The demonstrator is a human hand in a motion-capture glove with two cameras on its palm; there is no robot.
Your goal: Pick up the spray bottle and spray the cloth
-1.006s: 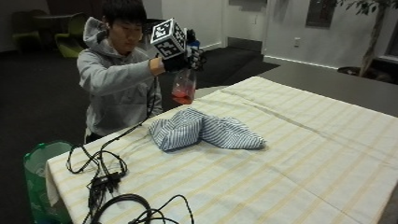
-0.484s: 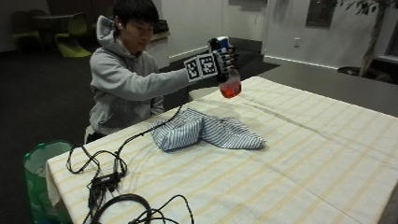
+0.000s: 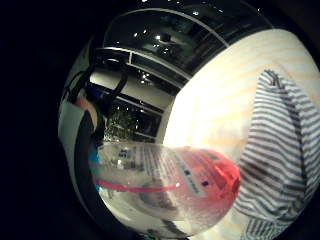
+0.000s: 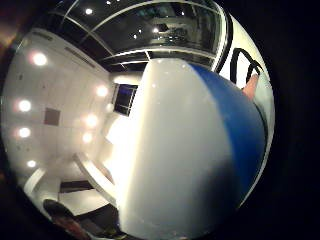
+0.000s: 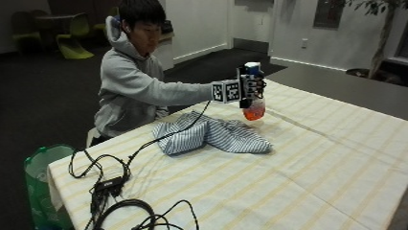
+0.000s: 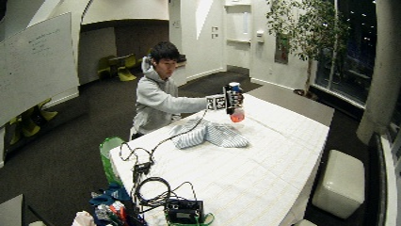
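So right now my right hand (image 5: 250,88) has its fingers wrapped round the spray bottle (image 5: 254,104), holding it up in the air off the worktop (image 5: 331,158), past the far edge of the striped cloth (image 5: 213,135), roughly at the cloth's 1 o'clock as the outside view shows it. Biggest worry from here: the bottle sits off to the side of the cloth rather than over it, and I honestly can't tell which way the nozzle is facing, so a squeeze now could easily mist the tablecloth instead of the cloth. I also can't make out whether a finger is actually on the trigger, so if the grip is only round the neck, shifting to reach it could let the bottle slip or tip. The bottle itself looks clear-bodied with reddish-pink liquid pooled in the rounded bottom and a white and blue head up top; in the little finger side palm view the bottle (image 3: 165,182) fills a lot of the picture with a printed label and a pink line inside, maybe the dip tube. The cloth is a rumpled heap of blue and white stripes, bunched in two lumps, lying on the pale yellow checked cover near the person's side of the worktop.
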